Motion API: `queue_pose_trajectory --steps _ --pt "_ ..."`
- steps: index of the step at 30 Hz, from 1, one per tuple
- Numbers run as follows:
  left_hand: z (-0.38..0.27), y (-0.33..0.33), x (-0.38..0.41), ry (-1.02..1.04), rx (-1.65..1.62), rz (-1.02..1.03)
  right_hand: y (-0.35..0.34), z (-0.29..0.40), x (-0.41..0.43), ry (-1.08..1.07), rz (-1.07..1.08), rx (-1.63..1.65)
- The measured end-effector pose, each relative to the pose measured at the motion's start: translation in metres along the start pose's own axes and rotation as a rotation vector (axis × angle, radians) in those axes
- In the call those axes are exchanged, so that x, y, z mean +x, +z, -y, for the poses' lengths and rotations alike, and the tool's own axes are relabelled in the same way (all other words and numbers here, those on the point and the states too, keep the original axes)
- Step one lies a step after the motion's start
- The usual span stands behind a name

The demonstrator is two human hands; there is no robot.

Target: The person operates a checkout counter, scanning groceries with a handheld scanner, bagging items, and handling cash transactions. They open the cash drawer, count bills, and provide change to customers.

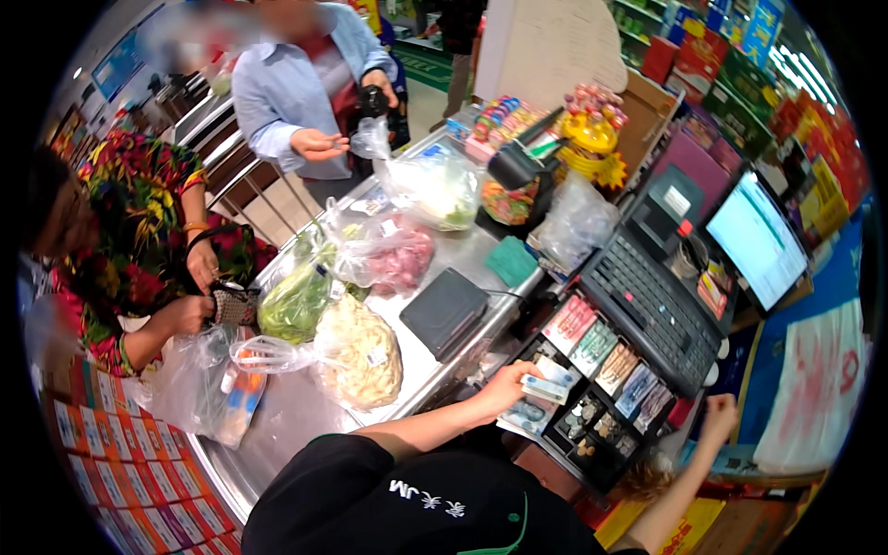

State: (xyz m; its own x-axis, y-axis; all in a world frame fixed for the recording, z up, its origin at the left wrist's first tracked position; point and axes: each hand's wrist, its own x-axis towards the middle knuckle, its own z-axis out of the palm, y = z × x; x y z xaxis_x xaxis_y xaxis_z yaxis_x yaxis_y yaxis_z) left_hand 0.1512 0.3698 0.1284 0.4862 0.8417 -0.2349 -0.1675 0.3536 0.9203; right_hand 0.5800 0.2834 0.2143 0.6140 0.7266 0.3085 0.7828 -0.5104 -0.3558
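My left hand [512, 388] pinches a few banknotes [548, 390] over the near left part of an open cash drawer [555, 438]. Sorted banknotes [617, 368] fill its far compartments, and coins [581, 417] lie in the near ones. More notes [525, 415] lie at the drawer's left side, below the held ones. My right hand [721, 411] is raised to the right of the drawer with its fingers curled; whether it holds anything small cannot be told. A black keyboard [652, 312] stands just beyond the drawer, with a lit monitor [760, 239] at its right.
On the metal counter [298, 395] lie bagged greens [295, 305], a bag of pale food [361, 354], bagged reddish food [402, 257] and a dark flat device [444, 312]. Across it, one person in a blue shirt [284, 104] extends a hand; another person in floral clothing [146, 187] holds a small purse.
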Motion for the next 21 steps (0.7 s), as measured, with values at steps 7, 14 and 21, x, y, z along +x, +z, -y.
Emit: queue_pose_trajectory --steps 7,14,21 --pt "-0.004 0.009 0.007 -0.029 -0.021 0.009 -0.159 -0.003 0.039 -0.115 -0.348 -0.867" --pt "-0.002 -0.023 0.011 -0.012 -0.165 -0.093 -0.168 -0.018 0.069 -0.075 -0.606 -1.114" --pt "-0.033 -0.02 0.004 -0.065 -0.24 -0.021 -0.171 -0.015 0.047 0.018 -0.512 -0.899"
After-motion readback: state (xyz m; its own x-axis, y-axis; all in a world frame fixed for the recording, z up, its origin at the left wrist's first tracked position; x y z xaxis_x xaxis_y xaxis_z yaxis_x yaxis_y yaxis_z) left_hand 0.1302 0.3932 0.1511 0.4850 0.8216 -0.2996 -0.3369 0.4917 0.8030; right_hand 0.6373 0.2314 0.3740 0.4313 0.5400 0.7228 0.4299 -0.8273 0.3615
